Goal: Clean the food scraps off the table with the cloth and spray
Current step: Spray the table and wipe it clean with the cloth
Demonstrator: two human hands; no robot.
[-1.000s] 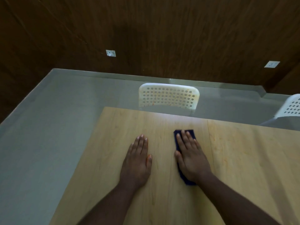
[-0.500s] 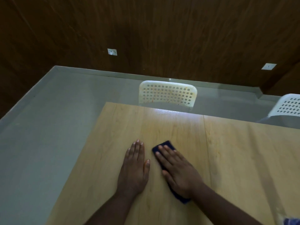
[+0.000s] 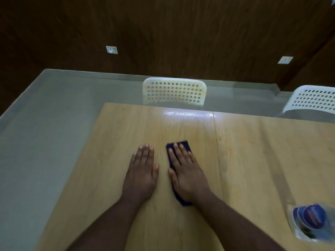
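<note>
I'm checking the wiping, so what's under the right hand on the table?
A dark blue cloth lies flat under the right hand, its ends poking out beyond the fingertips and by the wrist. The cloth's middle and the table beneath it are covered, so any scraps there can't be seen.

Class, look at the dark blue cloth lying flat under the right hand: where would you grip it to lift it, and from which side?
Pinch the cloth's far end, from above; it lies flat, bare only beyond the right hand's fingertips.

Glossy wood-grain table [image 3: 253, 160], perforated plastic chair [image 3: 174, 92]
</note>
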